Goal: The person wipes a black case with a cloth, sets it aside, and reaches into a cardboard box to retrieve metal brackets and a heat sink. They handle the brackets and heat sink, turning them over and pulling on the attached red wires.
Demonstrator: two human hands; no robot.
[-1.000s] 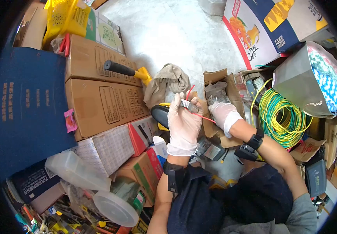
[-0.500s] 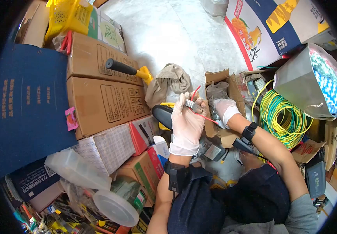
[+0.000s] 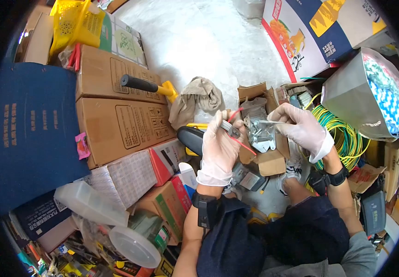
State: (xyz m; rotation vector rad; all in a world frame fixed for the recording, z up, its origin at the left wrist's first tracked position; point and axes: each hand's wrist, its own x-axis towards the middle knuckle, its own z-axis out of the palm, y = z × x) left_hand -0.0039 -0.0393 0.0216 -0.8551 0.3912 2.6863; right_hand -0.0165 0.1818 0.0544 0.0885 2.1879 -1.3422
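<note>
Left hand pinches one small metal clamp with one red wire; right hand grips one thin metal pin above one open cardboard box.

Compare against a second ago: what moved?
The right hand lifted out of the cardboard box, now pinching a thin metal piece, level with the left hand. The left hand stayed raised, gripping the small metal fitting with its red wire.

Up-left of the left hand, a green box reads "360"; Chinese print on the cartons is too small.
</note>
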